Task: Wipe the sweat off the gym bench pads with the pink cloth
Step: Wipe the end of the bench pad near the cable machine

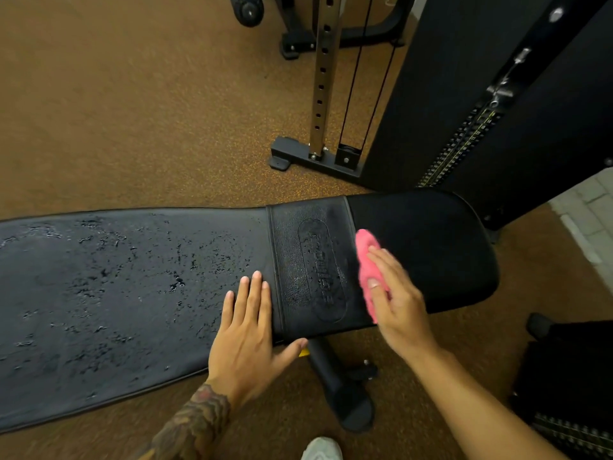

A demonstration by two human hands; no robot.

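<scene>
While sweat beaded the back pad (116, 293), only the seat pad (431, 244) looked dry.
My right hand (398, 303) pressed the pink cloth (366, 257) flat-fingered beside the logo panel (298, 260); my left hand (248, 343) rested open.

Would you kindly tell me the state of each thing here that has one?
long bench pad: wet, covered in droplets.
logo strip: partly wet, a few droplets.
seat pad: looks dry.
pink cloth: bunched, partly under the right hand.
left hand: flat, resting on the long bench pad.
right hand: pressing the pink cloth down.
</scene>
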